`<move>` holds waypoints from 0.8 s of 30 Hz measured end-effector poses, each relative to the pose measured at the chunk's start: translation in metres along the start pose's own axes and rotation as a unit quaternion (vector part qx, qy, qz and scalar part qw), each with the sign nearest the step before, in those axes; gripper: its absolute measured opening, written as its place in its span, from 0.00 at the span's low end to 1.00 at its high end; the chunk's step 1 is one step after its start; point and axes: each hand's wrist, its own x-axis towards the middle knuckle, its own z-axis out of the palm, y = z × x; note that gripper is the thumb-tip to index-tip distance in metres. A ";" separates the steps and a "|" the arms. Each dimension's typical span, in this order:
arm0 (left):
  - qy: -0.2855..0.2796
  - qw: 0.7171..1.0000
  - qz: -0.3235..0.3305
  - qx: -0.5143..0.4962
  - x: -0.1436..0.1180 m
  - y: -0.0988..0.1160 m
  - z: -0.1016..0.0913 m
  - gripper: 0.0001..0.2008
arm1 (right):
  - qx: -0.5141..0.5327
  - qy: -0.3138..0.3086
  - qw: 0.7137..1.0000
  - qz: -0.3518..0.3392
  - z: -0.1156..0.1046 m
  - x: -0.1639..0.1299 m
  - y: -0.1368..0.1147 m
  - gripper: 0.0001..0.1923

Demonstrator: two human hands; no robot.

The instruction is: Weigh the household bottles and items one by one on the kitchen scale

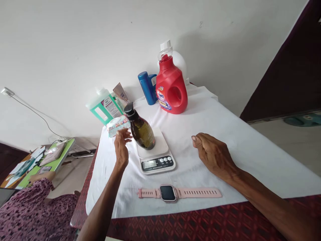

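The one word that could be read was "OMO", printed on the label of the red detergent jug at the far side of the table. The green-and-white bottle to the left carried a white label with lines of print too small to make out. The kitchen scale had tiny markings under its buttons, also unreadable, and its display showed no clear digits. The pink smartwatch near the front had a dark screen.
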 end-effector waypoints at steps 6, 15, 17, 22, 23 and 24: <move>0.035 0.996 -0.077 0.003 -0.026 -0.055 -0.007 0.30 | 0.085 0.008 0.994 0.071 -0.002 0.004 -0.003 0.08; -0.009 0.996 -0.070 0.063 -0.025 -0.055 -0.008 0.23 | 0.293 -0.148 0.909 0.256 0.006 0.025 -0.036 0.06; -0.019 0.995 -0.070 0.065 -0.026 -0.055 -0.009 0.22 | 0.305 -0.123 0.905 0.272 0.015 0.032 -0.037 0.04; -0.030 0.995 -0.072 0.064 -0.027 -0.052 -0.010 0.22 | 0.257 -0.119 0.934 0.219 0.031 0.031 -0.035 0.07; -0.029 0.995 -0.071 0.065 -0.028 -0.052 -0.010 0.23 | 0.250 -0.126 0.939 0.202 0.032 0.029 -0.034 0.07; -0.030 0.995 -0.070 0.068 -0.028 -0.051 -0.010 0.23 | 0.245 -0.131 0.942 0.186 0.033 0.027 -0.033 0.07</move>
